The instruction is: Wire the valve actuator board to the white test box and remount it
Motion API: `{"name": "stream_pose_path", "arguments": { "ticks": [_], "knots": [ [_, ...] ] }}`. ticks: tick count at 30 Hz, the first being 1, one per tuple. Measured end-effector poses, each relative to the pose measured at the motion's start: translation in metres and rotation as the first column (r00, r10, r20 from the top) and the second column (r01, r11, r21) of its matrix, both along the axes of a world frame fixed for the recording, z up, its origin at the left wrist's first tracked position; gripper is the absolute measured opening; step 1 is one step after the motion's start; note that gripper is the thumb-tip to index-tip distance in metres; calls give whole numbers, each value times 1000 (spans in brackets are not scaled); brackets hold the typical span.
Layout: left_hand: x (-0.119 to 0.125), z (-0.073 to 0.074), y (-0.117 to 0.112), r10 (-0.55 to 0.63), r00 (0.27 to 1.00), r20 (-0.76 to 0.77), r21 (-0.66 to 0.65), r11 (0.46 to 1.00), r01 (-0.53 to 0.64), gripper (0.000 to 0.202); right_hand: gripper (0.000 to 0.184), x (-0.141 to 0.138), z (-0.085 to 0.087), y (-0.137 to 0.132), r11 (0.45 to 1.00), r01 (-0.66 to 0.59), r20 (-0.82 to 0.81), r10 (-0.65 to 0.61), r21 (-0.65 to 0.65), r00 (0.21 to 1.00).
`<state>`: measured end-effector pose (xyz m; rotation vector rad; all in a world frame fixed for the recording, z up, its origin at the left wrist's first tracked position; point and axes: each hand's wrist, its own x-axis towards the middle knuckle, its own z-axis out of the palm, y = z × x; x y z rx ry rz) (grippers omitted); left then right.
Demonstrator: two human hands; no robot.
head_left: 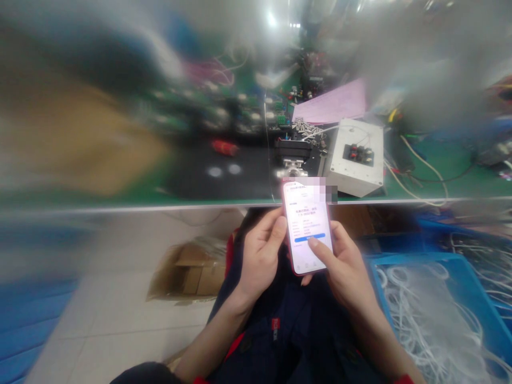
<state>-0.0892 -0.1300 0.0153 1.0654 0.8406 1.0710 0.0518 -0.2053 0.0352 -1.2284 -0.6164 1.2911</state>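
Note:
Between my two hands a smartphone [307,226] in a red case is held upright over my lap, just in front of the bench edge. Its lit screen shows lines of text and a blue bar, too small to read. My left hand [262,250] grips the phone's left side, thumb along the edge. On the other side my right hand [346,261] wraps the lower right edge, and its thumb lies on the screen near the blue bar. Behind the phone's top, a metal fitting [294,169] sits at the bench edge below a black part [294,149].
A grey metal box [357,154] with a terminal block stands right of the fitting, near a heap of screws [306,129] and pink paper [332,101]. Blurred circuit boards line the green bench [432,184]. Below are a blue crate [424,258] of tubing and a cardboard box [192,266].

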Motion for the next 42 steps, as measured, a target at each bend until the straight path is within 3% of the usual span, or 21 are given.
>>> {"name": "stream_pose_path", "arguments": {
  "ticks": [4,35,42],
  "knots": [
    [1,1,0,20,1000,-21,7,1000,-20,43,42,0,2,0,1000,-5,20,6,-9,1000],
    [2,-1,1,32,999,-30,23,999,-32,45,33,0,-1,-1,1000,-16,-37,16,0,999],
    [2,0,1,36,999,-38,16,999,-35,45,31,1,0,2,998,33,-72,-36,-45,997]
  ]
}}
